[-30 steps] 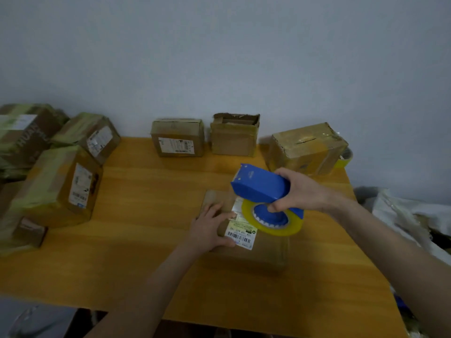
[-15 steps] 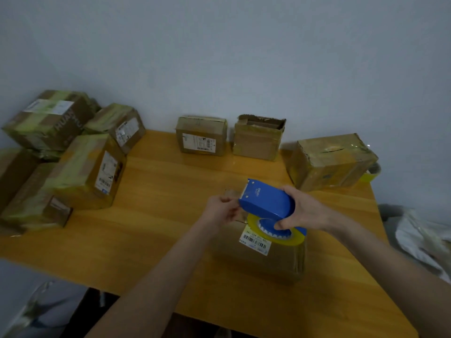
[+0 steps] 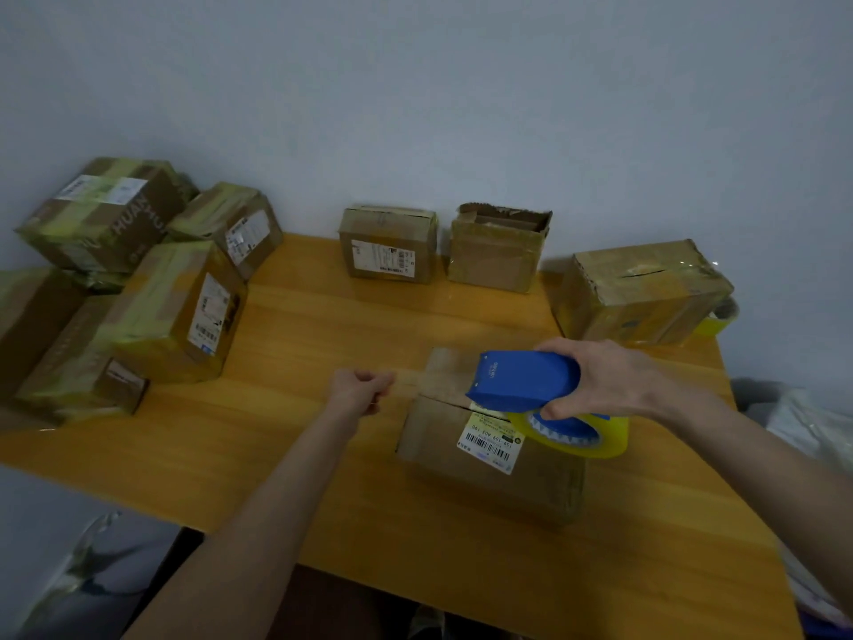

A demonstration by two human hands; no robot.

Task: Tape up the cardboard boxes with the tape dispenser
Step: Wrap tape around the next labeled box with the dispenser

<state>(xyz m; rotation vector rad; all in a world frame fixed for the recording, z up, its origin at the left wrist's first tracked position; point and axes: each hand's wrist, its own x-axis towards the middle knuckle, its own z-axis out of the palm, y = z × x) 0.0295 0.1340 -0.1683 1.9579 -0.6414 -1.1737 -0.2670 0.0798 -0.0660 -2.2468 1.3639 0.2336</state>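
Observation:
A brown cardboard box [image 3: 489, 473] with a white barcode label lies on the wooden table [image 3: 323, 344], right of centre. My right hand [image 3: 604, 378] grips a blue tape dispenser [image 3: 526, 378] with a yellowish tape roll [image 3: 577, 438], held over the box's top. A strip of clear tape [image 3: 415, 381] stretches from the dispenser leftward past the box's edge. My left hand [image 3: 362, 390] pinches the free end of that strip, left of the box and just above the table.
Three boxes stand along the wall: a labelled one [image 3: 387, 244], an open-topped one [image 3: 498, 249] and a larger taped one [image 3: 641, 293]. A pile of taped boxes [image 3: 124, 288] fills the table's left end. Plastic bags [image 3: 812, 436] lie right of the table.
My left hand left the box top, took the tape end and drew it leftward off the box. The dispenser stayed over the box. The camera view shifted left.

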